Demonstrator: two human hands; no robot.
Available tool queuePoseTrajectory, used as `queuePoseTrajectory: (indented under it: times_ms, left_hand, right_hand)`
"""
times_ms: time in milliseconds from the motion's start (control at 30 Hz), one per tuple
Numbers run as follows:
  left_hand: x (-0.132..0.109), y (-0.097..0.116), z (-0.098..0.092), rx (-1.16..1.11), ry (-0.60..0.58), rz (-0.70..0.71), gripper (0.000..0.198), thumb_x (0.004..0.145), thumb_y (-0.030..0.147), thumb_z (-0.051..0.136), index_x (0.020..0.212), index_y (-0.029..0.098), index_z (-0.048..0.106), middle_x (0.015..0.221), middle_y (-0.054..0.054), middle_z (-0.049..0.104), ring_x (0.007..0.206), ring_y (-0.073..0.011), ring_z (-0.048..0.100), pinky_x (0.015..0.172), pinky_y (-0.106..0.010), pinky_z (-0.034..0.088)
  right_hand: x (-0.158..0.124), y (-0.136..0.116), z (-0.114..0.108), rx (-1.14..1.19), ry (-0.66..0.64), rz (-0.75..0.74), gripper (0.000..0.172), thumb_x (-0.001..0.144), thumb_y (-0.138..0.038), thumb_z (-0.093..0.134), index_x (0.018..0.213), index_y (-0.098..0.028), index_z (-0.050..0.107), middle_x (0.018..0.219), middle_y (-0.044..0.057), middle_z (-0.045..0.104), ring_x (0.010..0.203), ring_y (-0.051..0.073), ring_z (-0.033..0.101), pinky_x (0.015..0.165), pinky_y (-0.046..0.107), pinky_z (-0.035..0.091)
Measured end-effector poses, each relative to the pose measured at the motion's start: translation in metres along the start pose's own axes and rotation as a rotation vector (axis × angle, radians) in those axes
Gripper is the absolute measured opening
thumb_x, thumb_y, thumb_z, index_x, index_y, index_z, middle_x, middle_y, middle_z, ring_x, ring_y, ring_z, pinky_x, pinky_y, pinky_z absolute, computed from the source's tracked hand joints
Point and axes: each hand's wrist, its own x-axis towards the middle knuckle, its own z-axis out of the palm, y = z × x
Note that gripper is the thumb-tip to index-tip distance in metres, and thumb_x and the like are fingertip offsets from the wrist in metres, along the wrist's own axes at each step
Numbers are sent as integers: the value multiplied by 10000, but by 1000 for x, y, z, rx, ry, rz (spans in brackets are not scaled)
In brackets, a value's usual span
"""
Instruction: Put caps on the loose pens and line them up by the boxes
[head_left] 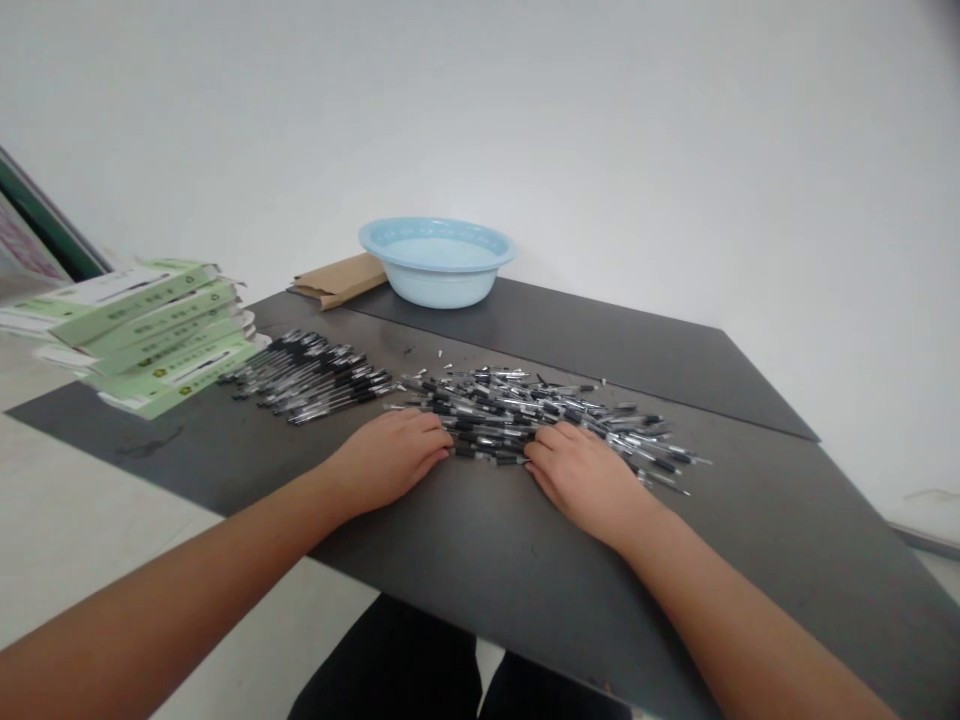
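Note:
A wide loose heap of black-and-clear pens (499, 410) lies on the dark table. At its near left edge, my left hand (394, 452) is closed, its fingers bent together at the end of a pen (471, 453). My right hand (581, 472) rests against the heap's near side, also closed, with its fingertips at another pen (510, 460). How firmly each one grips is partly hidden by the fingers. Left of the heap, a neater group of pens (315, 375) lies roughly lined up on the tabletop.
Several green-and-white paper boxes (161, 330) are stacked at the table's left. Towards the back stand a light blue basin (439, 265) and a flat brown cardboard piece (341, 277). Small white bits lie behind the heap. A white wall (637, 150) borders the dark table (480, 560).

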Motion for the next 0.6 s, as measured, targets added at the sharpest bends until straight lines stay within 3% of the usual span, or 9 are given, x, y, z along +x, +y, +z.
queuePoseTrajectory:
  times_ms: [367,600]
  left_hand:
    - [69,-12,-3,-50,-39,166,125,980,288,624,993,221,728,985,-59,699,947,-240,653,869,-353,468]
    - [90,-4,0,-144,-39,224,209,908,421,749,969,222,733,982,-51,701,972,-244,653,894,-356,470]
  right_hand:
    - [0,24,4,-35,-23,110,180,1058,-260,561,1007,-166,706,1043,114,702,1024,283,615,936,395,452]
    - [-2,24,3,-44,-56,119,176,1051,-276,565,1011,-177,705,1035,100,703,1008,280,624,910,394,461]
